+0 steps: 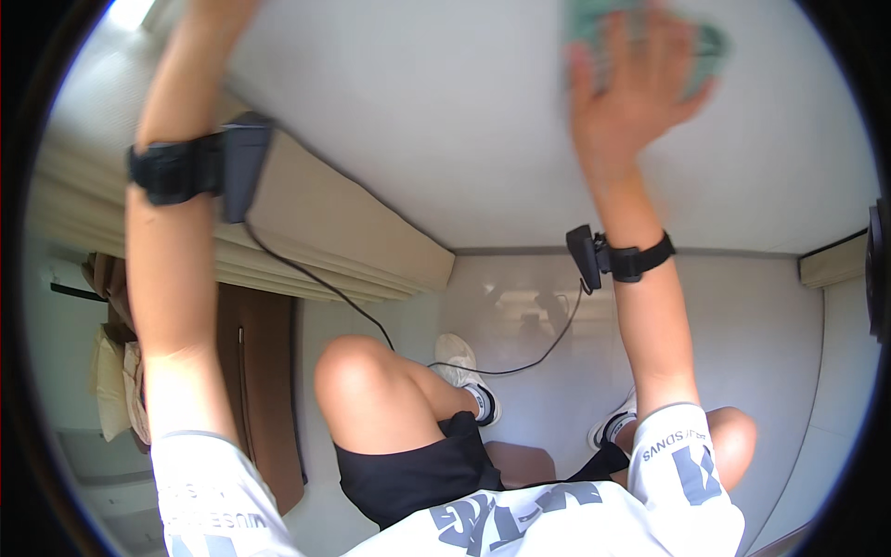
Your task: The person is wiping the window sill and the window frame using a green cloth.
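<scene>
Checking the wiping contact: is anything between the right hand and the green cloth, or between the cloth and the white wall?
Nothing visible. The right hand lies flat, fingers spread, directly on the green cloth, which appears pressed against the white wall.

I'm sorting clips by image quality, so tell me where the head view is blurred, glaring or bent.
Head view: the right hand and the green cloth under it are smeared with motion blur; a bright window patch at the top left blows out; the glossy floor carries pale reflections; the fisheye bends the beige wall trim and darkens the corners; the left hand runs out of frame at the top.
</scene>
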### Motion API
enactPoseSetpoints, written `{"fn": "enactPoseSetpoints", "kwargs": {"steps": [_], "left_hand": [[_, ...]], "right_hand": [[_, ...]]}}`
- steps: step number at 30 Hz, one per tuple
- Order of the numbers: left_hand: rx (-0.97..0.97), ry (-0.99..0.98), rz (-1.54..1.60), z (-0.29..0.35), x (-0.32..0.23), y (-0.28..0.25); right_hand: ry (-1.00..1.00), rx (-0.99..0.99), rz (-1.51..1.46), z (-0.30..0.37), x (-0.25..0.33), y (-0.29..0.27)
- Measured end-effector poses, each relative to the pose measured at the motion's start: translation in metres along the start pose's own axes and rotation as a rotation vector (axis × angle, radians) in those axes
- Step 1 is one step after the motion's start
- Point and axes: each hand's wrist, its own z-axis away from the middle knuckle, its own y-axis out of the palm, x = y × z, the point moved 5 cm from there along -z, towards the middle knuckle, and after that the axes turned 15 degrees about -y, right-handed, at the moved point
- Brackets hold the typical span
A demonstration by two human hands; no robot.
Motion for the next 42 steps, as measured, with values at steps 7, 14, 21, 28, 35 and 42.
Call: {"fn": "enactPoseSetpoints", "kwargs": {"steps": [7, 14, 21, 28, 35, 42], "left_hand": [[0.109, 0.194, 0.444, 0.043, 0.024, -0.026], [0.117, -0.042, 0.729, 0.099, 0.071, -0.084], [-0.086, -0.093, 0.523, 0.026, 0.044, -0.082], [0.282, -0.104, 0.224, -0.018, 0.038, -0.044], [0.74, -0.304, 0.102, -0.056, 0.152, -0.05], [0.057, 0.076, 0.286, 0.006, 0.015, -0.055]], "right_hand": [[-0.35, 0.102, -0.151, -0.062, 0.035, -0.003], [-0.392, -0.066, -0.294, -0.211, 0.147, -0.008], [0.405, 0.483, -1.382, -0.275, 0.157, 0.046], [-0.092, 0.371, -0.68, -0.277, 0.039, 0.02], [-0.087, 0.666, -0.082, -0.215, -0.054, -0.037], [-0.317, 0.165, -0.029, -0.208, -0.065, -0.045]]}}
